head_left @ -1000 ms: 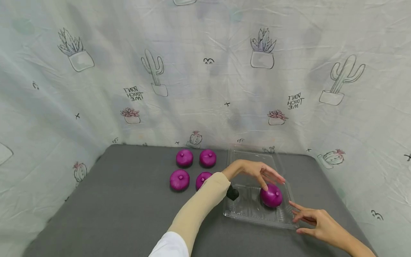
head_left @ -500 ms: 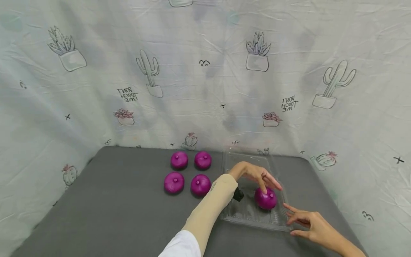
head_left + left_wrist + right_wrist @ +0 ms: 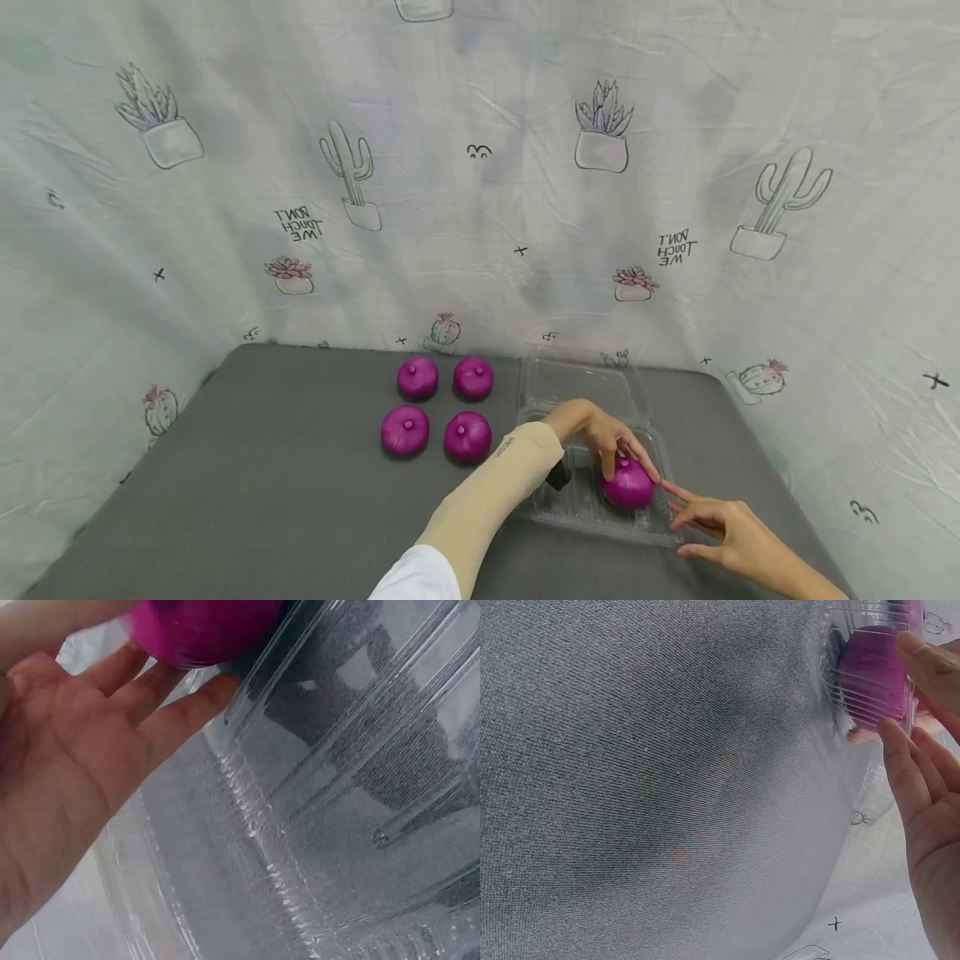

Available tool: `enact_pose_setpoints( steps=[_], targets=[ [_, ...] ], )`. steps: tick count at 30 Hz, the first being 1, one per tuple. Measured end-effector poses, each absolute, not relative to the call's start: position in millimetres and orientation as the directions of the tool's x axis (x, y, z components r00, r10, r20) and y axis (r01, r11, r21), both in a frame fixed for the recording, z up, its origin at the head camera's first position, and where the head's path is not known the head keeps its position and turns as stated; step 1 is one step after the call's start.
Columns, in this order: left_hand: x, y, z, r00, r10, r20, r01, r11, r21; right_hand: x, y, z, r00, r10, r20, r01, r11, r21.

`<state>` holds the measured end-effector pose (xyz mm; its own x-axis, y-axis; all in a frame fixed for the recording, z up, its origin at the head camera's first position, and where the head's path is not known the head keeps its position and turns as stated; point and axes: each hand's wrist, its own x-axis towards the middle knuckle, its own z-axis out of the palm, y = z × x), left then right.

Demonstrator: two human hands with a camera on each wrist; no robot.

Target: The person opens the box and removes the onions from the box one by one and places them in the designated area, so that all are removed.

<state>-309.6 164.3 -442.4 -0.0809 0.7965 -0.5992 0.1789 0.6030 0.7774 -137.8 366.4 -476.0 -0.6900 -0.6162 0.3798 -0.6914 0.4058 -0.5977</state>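
My left hand [image 3: 611, 437] reaches across from the left and grips a purple onion [image 3: 628, 485], thumb on one side and fingers on the other. The onion is at the right end of a clear plastic clamshell container [image 3: 577, 521], whose lid [image 3: 577, 379] lies folded back behind it. In the left wrist view, the onion [image 3: 206, 630] shows at the top above the ribbed container floor [image 3: 360, 772]. My right hand [image 3: 731, 529] touches the container's right side with spread, relaxed fingers. Through the container wall in the right wrist view, the onion [image 3: 871, 675] is visible.
Several more purple onions, among them a near one [image 3: 468, 437] and a far one [image 3: 417, 377], stand left of the container on the grey table [image 3: 247, 500]. A black wrist camera [image 3: 558, 475] sits under my left wrist. A printed curtain [image 3: 450, 192] hangs behind the table.
My left hand has moved the onion toward the front of the container, and its fingers have come down around it. The right hand stays at the container's side. The view has shifted slightly.
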Motion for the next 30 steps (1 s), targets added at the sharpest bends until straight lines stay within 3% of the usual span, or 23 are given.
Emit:
enact_pose_setpoints(
  steps=[8,14,16,19,22,26,30],
  targets=[
    [-282,171,-438,-0.156,0.735,-0.659,0.272,0.674,0.687,-137,367,-476,-0.701,-0.617,0.359,-0.668,0.39,-0.633],
    [-278,164,-431,-0.294,0.712,-0.638,0.358,0.701,0.617,-140,366,-476,-0.7,-0.626,0.343,-0.664,0.396,-0.634],
    [-280,159,-427,-0.313,0.726,-0.612,0.368,0.687,0.627,-141,365,-476,-0.698,-0.634,0.332,-0.66,0.391,-0.642],
    [-285,153,-420,-0.315,0.784,-0.535,0.359,0.62,0.698,-142,363,-476,-0.691,-0.64,0.335,-0.66,0.372,-0.652],
    [-288,148,-415,-0.342,0.839,-0.423,0.444,0.541,0.714,-142,362,-475,-0.687,-0.639,0.345,-0.662,0.356,-0.66],
    [-285,143,-407,-0.423,0.868,-0.26,0.62,0.486,0.616,-141,361,-473,-0.686,-0.639,0.347,-0.664,0.357,-0.657],
    [-275,135,-396,-0.489,0.861,-0.142,0.679,0.478,0.557,-140,361,-469,-0.703,-0.635,0.321,-0.647,0.382,-0.66]
  ],
)
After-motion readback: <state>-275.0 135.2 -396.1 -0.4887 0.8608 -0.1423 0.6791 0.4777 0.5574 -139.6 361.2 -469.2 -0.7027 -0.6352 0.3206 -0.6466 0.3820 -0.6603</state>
